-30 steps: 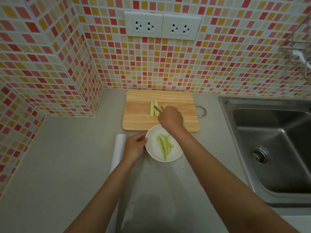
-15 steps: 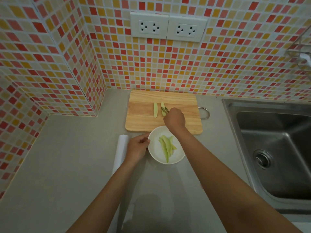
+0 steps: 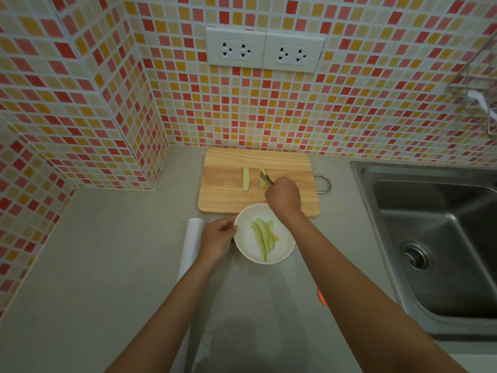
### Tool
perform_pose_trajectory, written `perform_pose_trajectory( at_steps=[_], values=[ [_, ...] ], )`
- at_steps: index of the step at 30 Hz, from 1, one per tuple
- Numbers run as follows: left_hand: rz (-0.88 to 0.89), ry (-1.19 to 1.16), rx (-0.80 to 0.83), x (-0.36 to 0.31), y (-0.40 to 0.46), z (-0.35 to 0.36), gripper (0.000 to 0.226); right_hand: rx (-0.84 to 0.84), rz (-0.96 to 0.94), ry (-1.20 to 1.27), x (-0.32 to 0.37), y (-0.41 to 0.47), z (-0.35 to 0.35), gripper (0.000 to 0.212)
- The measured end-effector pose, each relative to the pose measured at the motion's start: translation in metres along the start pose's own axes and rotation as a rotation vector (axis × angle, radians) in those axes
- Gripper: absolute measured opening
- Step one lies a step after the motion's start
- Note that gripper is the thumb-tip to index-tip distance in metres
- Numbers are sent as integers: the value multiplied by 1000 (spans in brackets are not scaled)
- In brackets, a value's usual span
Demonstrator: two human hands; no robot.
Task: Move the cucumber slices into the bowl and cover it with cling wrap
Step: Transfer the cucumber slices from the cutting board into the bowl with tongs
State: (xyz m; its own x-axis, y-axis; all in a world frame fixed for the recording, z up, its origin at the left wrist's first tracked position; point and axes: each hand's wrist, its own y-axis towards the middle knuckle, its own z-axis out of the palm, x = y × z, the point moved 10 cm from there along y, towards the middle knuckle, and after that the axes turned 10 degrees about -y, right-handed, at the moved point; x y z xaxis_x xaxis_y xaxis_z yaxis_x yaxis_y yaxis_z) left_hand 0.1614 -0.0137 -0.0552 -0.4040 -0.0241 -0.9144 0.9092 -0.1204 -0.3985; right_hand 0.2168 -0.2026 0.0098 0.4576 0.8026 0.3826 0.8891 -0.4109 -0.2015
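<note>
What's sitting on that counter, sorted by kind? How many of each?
Cutting board: 1
White bowl: 1
Cling wrap roll: 1
Cucumber slices on the board: 2
Cucumber slices in the bowl: several, overlapping, not countable
Total: 5, plus the bowl's slices

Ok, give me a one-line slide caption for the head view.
Right hand lifts a cucumber slice off the cutting board; left hand steadies the bowl.

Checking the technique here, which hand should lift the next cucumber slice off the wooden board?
Right. The right hand already holds a thin metal utensil at a pale green cucumber slice on the wooden cutting board, while the left hand grips the white round bowl.
</note>
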Motion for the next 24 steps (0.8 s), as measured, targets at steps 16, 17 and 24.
perform_pose_trajectory(
  at_steps=[16, 17, 24],
  values=[
    [-11, 13, -20, 0, -1, 0, 34, 43, -66, -88, -41, -124, 4, 28],
    [-11, 2, -18, 0, -1, 0, 33, 28, -63, -56, -35, -115, -2, 28],
    [-6, -24, -9, -1, -2, 0, 30, 54, -75, -32, 25, -13, 4, 17]
  ],
)
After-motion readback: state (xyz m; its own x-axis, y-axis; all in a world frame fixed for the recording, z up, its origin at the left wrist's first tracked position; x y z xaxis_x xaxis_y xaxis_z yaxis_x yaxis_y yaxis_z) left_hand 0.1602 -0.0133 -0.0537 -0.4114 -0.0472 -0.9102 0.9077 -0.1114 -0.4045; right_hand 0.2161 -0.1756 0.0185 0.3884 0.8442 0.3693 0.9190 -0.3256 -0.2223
